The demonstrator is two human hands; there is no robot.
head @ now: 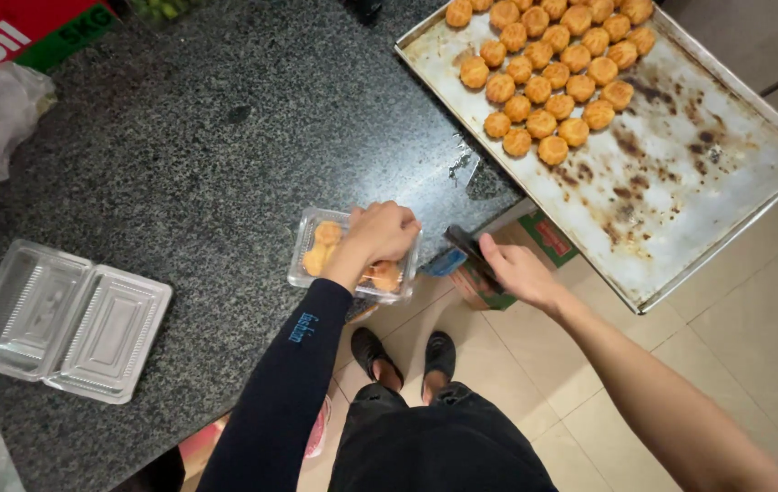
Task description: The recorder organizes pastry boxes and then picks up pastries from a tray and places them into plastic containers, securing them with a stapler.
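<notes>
Here, the left hand rests clenched on a clear pastry box at the counter's edge. At its three o'clock, the right hand grasps dark tongs; a baking tray of pastries lies at one o'clock.

Left arm is wearing a tight black sleeve running down to the wrist, with a small blue marking printed near the forearm. Left hand is bare, no glove or ring showing. Right arm is showing no sleeve at all, right hand is bare too. Legs are wearing black trousers. Feet are wearing black open slip-on sandals, toes hidden, heels showing.
</notes>
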